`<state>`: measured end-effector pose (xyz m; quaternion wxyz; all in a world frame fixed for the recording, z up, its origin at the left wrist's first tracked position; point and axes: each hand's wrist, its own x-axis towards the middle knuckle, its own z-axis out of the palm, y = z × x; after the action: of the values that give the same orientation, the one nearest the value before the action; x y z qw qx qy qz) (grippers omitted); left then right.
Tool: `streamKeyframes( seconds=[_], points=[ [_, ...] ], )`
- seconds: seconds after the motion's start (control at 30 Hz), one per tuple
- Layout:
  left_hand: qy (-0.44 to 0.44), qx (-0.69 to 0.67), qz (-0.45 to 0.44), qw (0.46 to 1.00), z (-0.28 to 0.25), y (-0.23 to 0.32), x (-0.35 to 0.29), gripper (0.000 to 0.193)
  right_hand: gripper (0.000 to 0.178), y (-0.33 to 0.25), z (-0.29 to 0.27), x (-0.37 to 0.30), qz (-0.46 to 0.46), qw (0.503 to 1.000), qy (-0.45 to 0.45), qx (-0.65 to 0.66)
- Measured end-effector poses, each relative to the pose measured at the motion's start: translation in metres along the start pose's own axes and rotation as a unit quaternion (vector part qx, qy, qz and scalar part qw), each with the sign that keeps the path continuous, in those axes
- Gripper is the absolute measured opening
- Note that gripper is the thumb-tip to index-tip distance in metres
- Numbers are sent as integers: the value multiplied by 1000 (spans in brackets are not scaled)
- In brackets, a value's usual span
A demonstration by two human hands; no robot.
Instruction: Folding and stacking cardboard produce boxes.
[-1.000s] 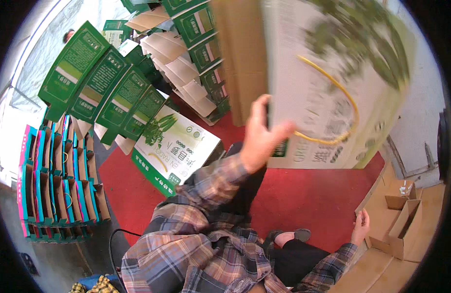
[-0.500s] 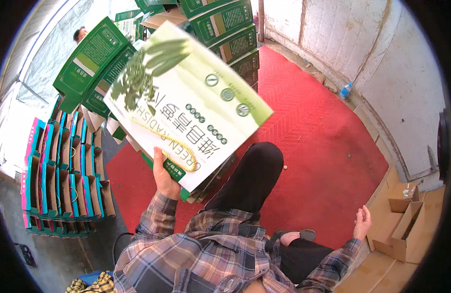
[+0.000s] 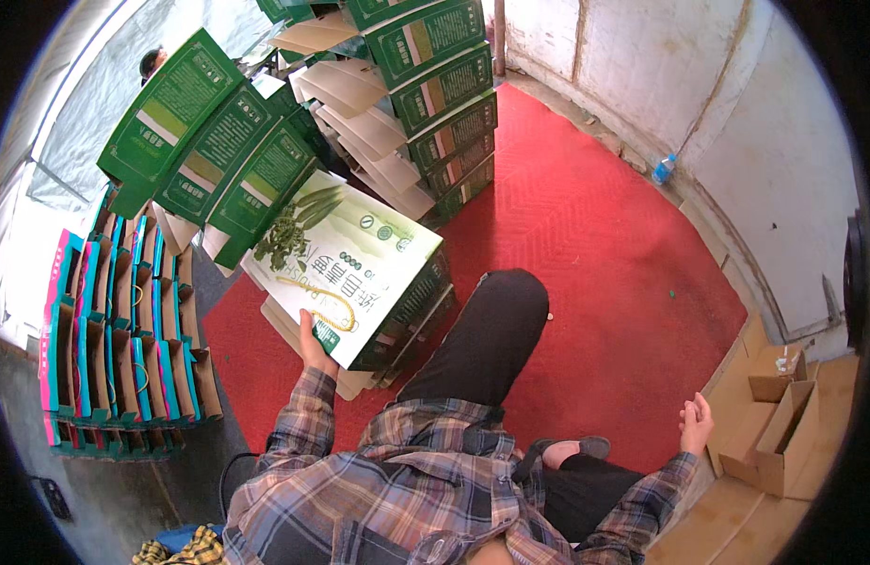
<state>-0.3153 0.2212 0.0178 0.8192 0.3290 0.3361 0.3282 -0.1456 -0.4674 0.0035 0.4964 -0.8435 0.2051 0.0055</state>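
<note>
A white and green gift box (image 3: 350, 261) with a vegetable picture and a yellow cord handle (image 3: 330, 299) is in front of me, just left of my knee. My left hand (image 3: 316, 348) grips its near left edge, thumb on top and the other fingers hidden beneath. Right under it stands a stack of similar green boxes (image 3: 409, 315); whether the box rests on them I cannot tell. Off to the right, my right hand (image 3: 696, 424) holds nothing, its fingers loosely bent and apart, close to brown cardboard cartons (image 3: 783, 438).
Tall piles of green boxes (image 3: 433, 99) rise ahead, more green boxes (image 3: 176, 118) lean at the left. Rows of open teal and pink boxes (image 3: 124, 348) stand left. Red matting (image 3: 614, 282) covers the floor. A blue bottle (image 3: 664, 169) lies by the white wall (image 3: 765, 179).
My left hand has lowered the gift box away from me, down onto or just over the green stack, uncovering the piles behind it. My right hand has barely moved.
</note>
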Motion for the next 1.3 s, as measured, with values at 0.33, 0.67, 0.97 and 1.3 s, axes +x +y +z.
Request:
streamKeyframes(
  seconds=[0.33,0.67,0.97,1.3],
  points=[
    [-4,38,-10,999,-34,3,41,55,40,-4,0,-3,15,999,-5,39],
    [15,574,468,672,95,31,-28,44,37,-31,-37,-37,-57,983,118,130],
    [-501,491,394,594,253,-83,-72,30,28,134,-82,-134,59,939,315,129],
    [-729,527,306,310,295,-255,-14,39,15,389,133,-434,397,849,19,-349]
  ],
)
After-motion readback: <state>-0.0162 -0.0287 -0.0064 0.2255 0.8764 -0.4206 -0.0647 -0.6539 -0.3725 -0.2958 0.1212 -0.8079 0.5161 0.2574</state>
